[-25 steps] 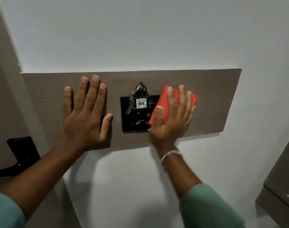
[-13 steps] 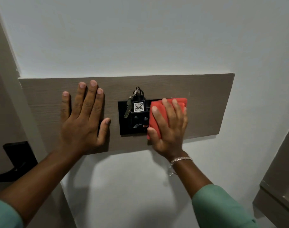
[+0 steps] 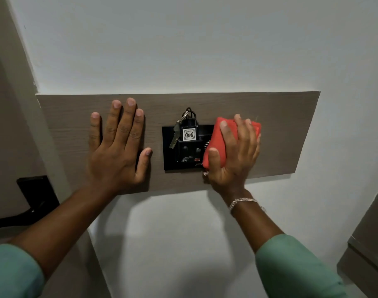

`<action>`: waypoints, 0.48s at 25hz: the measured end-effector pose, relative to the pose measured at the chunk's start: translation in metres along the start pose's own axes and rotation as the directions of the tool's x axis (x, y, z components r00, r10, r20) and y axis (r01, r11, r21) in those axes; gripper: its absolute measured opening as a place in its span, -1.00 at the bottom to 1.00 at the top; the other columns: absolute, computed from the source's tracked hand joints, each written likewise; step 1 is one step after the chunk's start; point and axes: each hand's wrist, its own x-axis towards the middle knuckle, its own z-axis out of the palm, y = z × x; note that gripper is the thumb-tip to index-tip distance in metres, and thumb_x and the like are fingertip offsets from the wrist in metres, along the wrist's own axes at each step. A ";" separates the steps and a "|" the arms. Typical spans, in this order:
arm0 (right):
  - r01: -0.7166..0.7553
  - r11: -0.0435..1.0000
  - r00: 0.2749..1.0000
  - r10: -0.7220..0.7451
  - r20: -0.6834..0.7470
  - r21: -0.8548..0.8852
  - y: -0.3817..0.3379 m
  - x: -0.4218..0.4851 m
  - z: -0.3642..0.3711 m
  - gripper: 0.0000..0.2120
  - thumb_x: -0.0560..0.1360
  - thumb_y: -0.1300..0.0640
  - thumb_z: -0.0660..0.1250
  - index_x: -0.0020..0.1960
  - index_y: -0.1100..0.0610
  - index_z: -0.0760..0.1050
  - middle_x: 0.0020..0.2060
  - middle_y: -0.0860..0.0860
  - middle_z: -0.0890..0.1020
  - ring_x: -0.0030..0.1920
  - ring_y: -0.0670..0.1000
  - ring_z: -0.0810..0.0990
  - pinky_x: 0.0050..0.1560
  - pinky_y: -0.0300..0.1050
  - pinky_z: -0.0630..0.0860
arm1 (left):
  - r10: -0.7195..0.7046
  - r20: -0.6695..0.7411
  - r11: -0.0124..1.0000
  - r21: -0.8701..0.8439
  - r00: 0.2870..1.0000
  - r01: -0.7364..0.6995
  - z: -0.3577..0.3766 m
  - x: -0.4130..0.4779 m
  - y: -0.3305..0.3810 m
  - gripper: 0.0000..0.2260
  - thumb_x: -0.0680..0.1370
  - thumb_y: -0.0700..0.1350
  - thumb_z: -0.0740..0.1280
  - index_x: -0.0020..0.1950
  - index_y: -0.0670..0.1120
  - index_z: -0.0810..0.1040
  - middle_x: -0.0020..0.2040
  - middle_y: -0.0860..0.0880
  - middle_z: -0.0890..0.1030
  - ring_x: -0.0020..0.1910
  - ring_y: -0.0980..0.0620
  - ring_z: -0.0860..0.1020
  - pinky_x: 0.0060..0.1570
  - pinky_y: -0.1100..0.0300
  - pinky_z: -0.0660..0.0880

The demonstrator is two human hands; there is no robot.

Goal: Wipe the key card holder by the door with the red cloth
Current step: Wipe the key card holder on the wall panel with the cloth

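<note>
The black key card holder [image 3: 183,157] is fixed to a brown wooden wall panel [image 3: 287,130]. A black fob labelled 406 with a key [image 3: 189,133] stands in its slot. My right hand [image 3: 234,155] presses a folded red cloth [image 3: 216,143] flat against the holder's right edge, fingers spread over the cloth. The right part of the holder is hidden under cloth and hand. My left hand [image 3: 117,145] lies flat and open on the panel, just left of the holder, holding nothing.
A door with a black lever handle [image 3: 31,203] is at the lower left, with the door frame [image 3: 24,87] between it and the panel. The white wall [image 3: 183,39] surrounds the panel. A brown furniture edge [image 3: 368,246] juts in at the lower right.
My right hand slid the red cloth over the holder's right side, first down and left, then back up and right. The left hand stayed flat on the panel.
</note>
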 end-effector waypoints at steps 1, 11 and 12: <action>-0.056 0.998 0.998 0.057 -0.031 0.015 -0.014 0.004 0.006 -0.52 0.64 -0.20 0.02 0.48 -0.06 0.33 0.48 0.11 0.42 0.55 0.19 0.29 0.50 0.38 0.20 | 0.002 0.000 1.000 0.002 1.000 -0.002 0.000 0.000 0.000 -0.35 0.58 0.08 0.14 0.58 -0.24 0.12 0.58 -0.23 0.13 0.58 -0.25 0.08 0.55 -0.18 -0.14; 0.085 0.996 0.996 -0.085 -0.015 0.024 -0.011 0.006 0.004 -0.53 0.61 -0.22 0.11 0.42 -0.04 0.41 0.42 0.12 0.48 0.50 0.21 0.35 0.44 0.40 0.27 | -0.001 -0.011 1.000 -0.012 1.000 0.001 0.003 0.000 -0.001 -0.34 0.59 0.08 0.14 0.59 -0.22 0.09 0.59 -0.20 0.08 0.58 -0.25 0.07 0.55 -0.18 -0.13; 0.211 0.977 0.977 -0.211 0.013 0.015 -0.005 0.006 0.001 -0.54 0.60 -0.22 0.14 0.41 -0.04 0.43 0.41 0.13 0.49 0.49 0.22 0.36 0.43 0.38 0.29 | 0.002 -0.010 1.000 -0.009 1.000 -0.002 0.003 0.000 -0.002 -0.34 0.59 0.08 0.14 0.59 -0.22 0.09 0.59 -0.20 0.07 0.58 -0.25 0.06 0.55 -0.18 -0.14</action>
